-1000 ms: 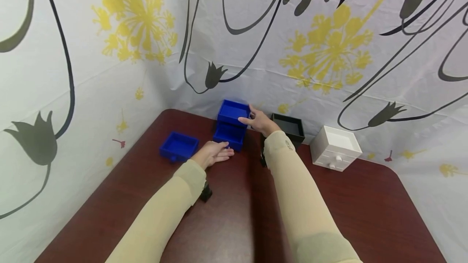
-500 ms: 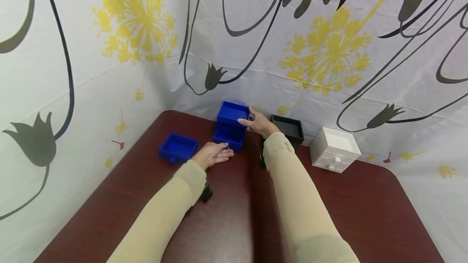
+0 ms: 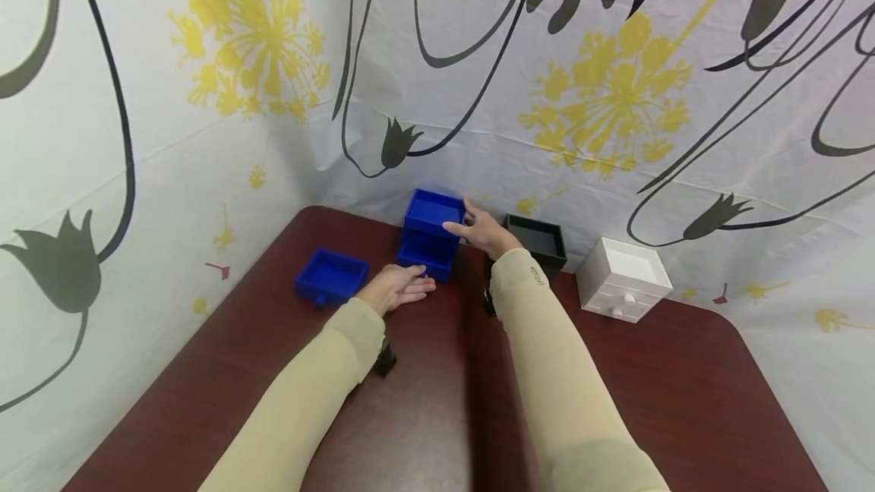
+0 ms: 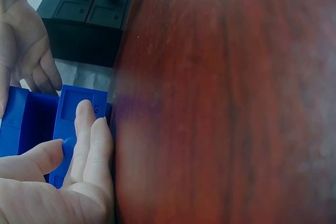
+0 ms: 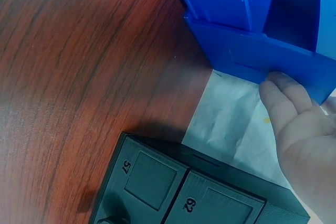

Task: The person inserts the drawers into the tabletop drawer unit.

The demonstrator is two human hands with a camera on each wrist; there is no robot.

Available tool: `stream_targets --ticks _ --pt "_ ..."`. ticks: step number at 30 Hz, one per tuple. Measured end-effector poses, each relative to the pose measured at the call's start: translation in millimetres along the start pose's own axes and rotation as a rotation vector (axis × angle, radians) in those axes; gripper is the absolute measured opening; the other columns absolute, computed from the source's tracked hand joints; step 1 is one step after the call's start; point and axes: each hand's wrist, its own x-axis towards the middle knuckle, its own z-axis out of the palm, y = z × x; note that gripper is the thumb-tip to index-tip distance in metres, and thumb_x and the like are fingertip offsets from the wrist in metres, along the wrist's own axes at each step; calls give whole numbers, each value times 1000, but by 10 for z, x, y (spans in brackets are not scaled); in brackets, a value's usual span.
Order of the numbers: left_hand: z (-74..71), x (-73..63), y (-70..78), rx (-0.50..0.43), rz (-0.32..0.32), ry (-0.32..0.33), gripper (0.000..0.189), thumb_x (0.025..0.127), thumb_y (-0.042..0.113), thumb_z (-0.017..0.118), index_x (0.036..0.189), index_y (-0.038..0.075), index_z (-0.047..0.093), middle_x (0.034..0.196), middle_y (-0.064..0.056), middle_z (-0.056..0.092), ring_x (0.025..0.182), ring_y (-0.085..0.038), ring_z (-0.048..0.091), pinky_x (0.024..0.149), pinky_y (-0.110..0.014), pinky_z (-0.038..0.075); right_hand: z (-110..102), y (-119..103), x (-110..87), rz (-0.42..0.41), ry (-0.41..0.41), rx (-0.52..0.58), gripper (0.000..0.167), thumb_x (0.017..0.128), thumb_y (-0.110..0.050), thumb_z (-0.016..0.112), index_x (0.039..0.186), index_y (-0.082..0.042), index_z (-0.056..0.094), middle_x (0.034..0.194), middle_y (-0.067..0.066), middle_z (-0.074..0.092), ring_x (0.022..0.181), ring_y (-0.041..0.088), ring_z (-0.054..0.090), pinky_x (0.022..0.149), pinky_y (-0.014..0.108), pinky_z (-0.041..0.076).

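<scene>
Against the back wall stands a small blue drawer cabinet with its lower drawer pulled partway out. My left hand is at that drawer's front. In the left wrist view, the thumb and fingers pinch the drawer's round knob, and the fingertips lie along the drawer front. My right hand holds the cabinet's right side, thumb toward the front and index finger at the rear corner. From the right wrist, its fingertips press on the blue side wall. A separate blue drawer with a knob lies on the table, left of the cabinet.
A black drawer cabinet stands just right of my right hand. Farther right is a white drawer cabinet with knobs. The dark red-brown table meets a patterned cloth wall behind and at the left.
</scene>
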Motion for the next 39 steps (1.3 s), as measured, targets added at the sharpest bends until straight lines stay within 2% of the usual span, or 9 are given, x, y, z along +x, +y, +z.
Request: stream_targets --ticks 9,21,39 --pt "14 65 2 -18 8 5 41 103 14 62 137 -7 55 117 -22 71 106 -29 72 96 -41 54 -19 -1 19 10 9 1 97 96 -48 68 165 -28 3 167 15 20 152 31 25 116 47 34" --pt "16 80 35 -22 5 -2 44 103 14 62 140 -6 52 119 -23 70 116 -32 67 97 -42 53 -18 8 45 15 18 -35 97 94 -52 68 165 -30 4 170 9 10 155 30 14 119 48 28" --pt "24 116 29 -26 3 -19 47 104 16 60 145 -5 48 127 -24 67 120 -32 65 100 -42 51 10 38 23 20 26 5 96 94 -50 69 164 -32 5 171 6 7 154 30 16 115 48 36"
